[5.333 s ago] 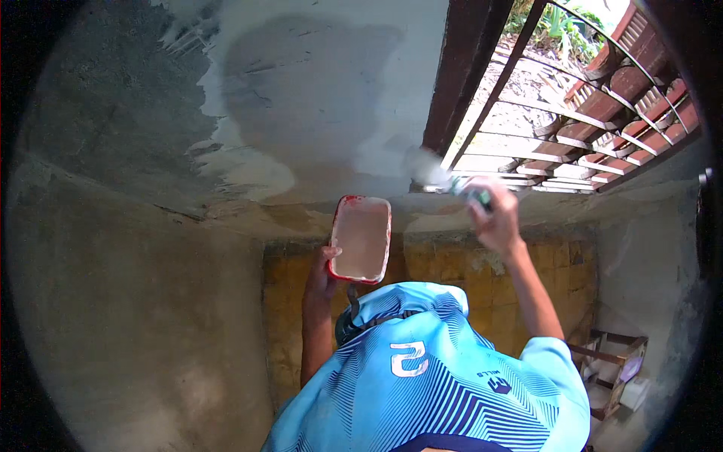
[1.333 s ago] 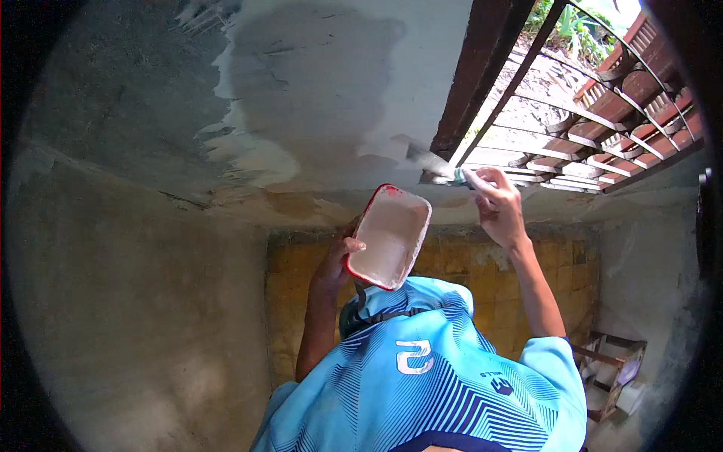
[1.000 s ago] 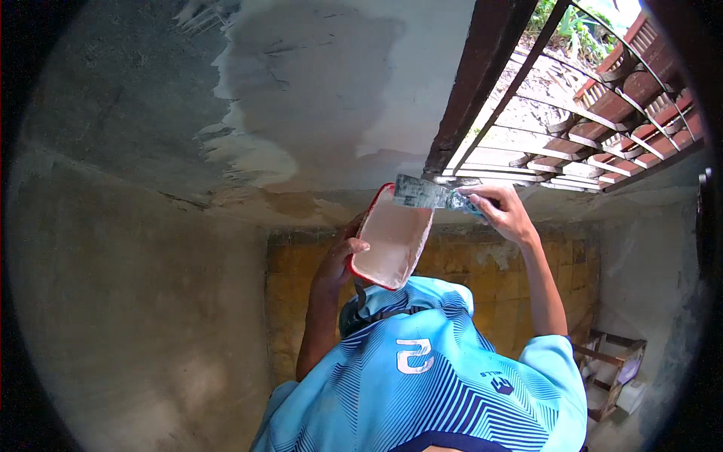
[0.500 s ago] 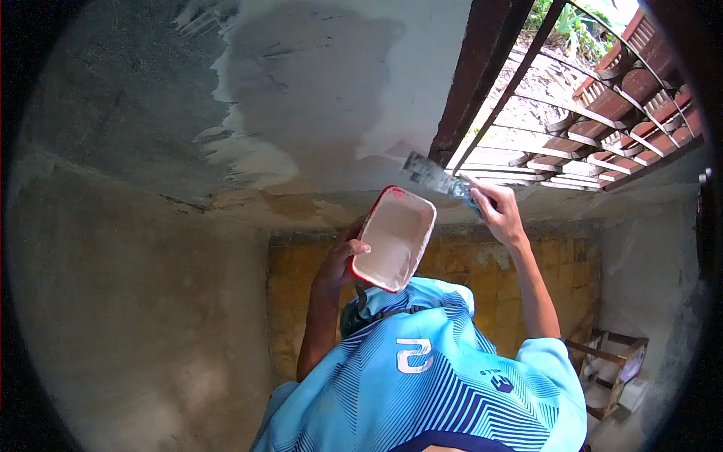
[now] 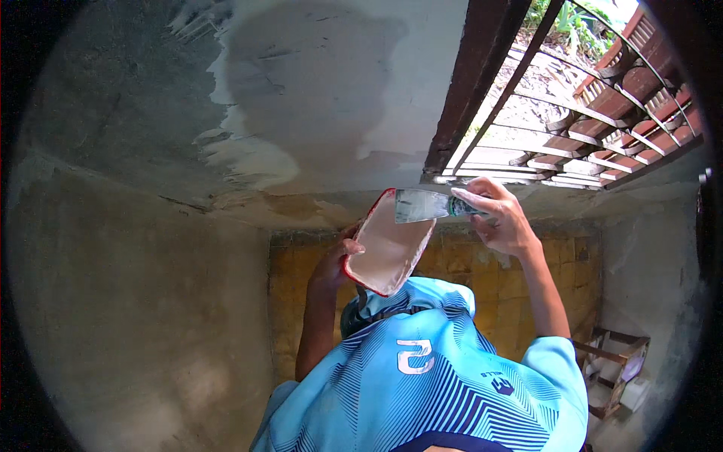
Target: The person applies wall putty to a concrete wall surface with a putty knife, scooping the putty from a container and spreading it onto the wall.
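Note:
My left hand point(image 5: 343, 255) grips a red-rimmed rectangular tub point(image 5: 382, 260) by its left side, thumb over the rim. Pale, creamy filler coats the inside of the tub, which is tilted. In my right hand point(image 5: 501, 216) is a putty knife point(image 5: 423, 206), held by its dark handle with the fingers closed round it. The wide, smeared blade lies level across the upper right corner of the tub; whether it touches the rim I cannot tell.
Ahead is a wall point(image 5: 316, 90) with fresh pale filler beside darker grey plaster. A window with a dark frame and metal grille point(image 5: 580, 113) is at the upper right. Yellowish tiles point(image 5: 512, 301) cover the floor. A wooden stand point(image 5: 614, 369) is at the lower right.
The putty knife has come down and left from near the wall and window corner to over the tub, its blade turned level. The tub has shifted slightly left.

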`<state>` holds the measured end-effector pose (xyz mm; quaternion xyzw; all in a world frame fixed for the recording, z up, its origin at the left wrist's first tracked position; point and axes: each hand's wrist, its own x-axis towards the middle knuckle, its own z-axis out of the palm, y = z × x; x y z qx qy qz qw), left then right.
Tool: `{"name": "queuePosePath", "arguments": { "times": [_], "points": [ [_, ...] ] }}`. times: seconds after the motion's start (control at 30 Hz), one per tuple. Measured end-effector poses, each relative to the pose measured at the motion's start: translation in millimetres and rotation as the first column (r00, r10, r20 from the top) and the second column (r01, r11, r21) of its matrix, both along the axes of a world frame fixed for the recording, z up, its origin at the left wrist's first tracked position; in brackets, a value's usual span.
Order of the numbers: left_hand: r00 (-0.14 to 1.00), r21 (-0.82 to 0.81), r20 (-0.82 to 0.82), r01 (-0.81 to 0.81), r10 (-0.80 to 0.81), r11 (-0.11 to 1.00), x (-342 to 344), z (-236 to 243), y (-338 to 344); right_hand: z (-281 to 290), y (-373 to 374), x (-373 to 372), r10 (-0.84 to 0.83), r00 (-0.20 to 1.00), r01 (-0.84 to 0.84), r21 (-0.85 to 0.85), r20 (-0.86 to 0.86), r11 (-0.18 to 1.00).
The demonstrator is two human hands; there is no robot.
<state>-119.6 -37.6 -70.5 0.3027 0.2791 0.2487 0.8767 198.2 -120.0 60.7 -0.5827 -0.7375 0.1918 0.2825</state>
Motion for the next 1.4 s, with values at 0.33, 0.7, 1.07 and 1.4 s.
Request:
{"name": "queuePosePath", "arguments": {
  "times": [0.33, 0.7, 1.07, 1.4],
  "points": [
    [0.998, 0.054, -0.056, 0.013, -0.010, 0.998, 2, 22, -1, 7, 2, 7, 0.025, 1.000, -0.024, -0.078, 0.001, 0.997],
    [0.990, 0.066, -0.140, 0.029, -0.020, 0.997, 10, 49, -3, 4, 2, 6, 0.018, 0.998, -0.009, -0.129, 0.062, 0.992],
    [0.994, 0.204, -0.025, 0.114, -0.111, 0.972, 11, 35, -2, -11, 11, 31, -0.074, 0.989, 0.091, -0.129, 0.125, 0.988],
    [0.989, 0.023, -0.142, -0.030, 0.033, 0.999, -3, 38, -16, 1, 22, 31, -0.237, 0.938, 0.114, 0.424, 0.251, 0.898]
  ]
}}
